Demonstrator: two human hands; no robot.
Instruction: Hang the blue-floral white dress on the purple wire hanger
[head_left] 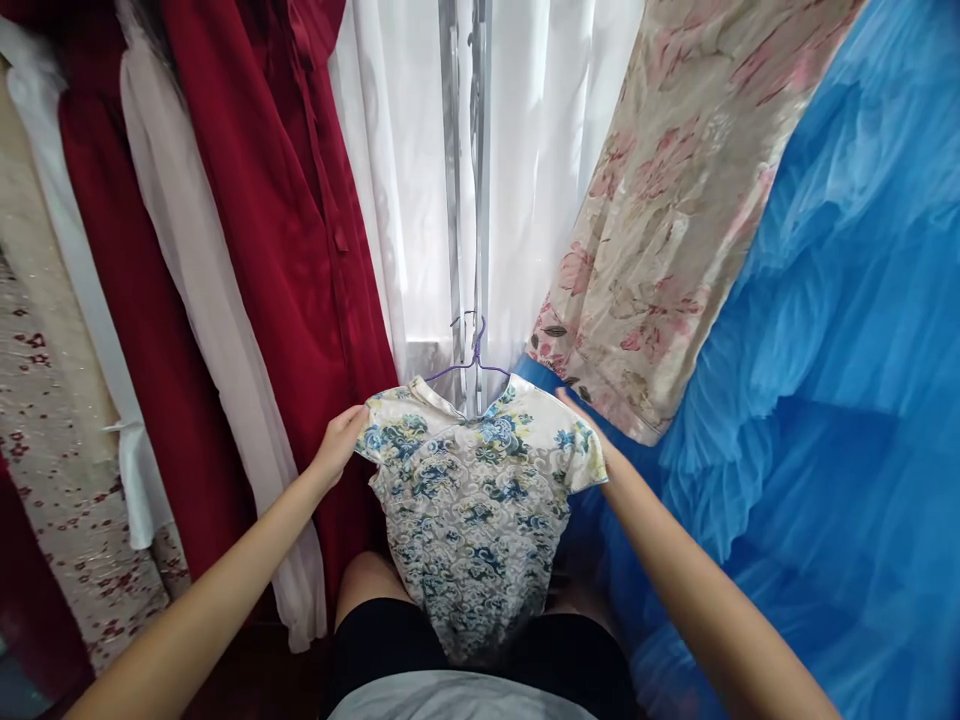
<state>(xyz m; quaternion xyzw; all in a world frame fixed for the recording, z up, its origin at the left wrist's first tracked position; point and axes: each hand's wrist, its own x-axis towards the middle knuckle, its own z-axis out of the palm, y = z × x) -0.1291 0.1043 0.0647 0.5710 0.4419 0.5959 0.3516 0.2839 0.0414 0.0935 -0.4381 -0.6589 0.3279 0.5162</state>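
A short-sleeved floral shirt (480,500), cream with blue and yellow flowers, hangs on a purple wire hanger (477,358) in front of my lap. The hanger's hook points up, and its ends go inside the shirt's shoulders. My left hand (342,442) pinches the edge of the sleeve on the left. On the other side, my right hand (592,425) is at the right shoulder and sleeve, closed on the cloth, with most of its fingers hidden behind the fabric.
Dark red dresses (277,200) and a pale pink sheer garment (202,270) hang on the left. A white curtain (540,150) is ahead. To the right hang a beige floral garment (660,220) and a ruffled blue tulle dress (847,400).
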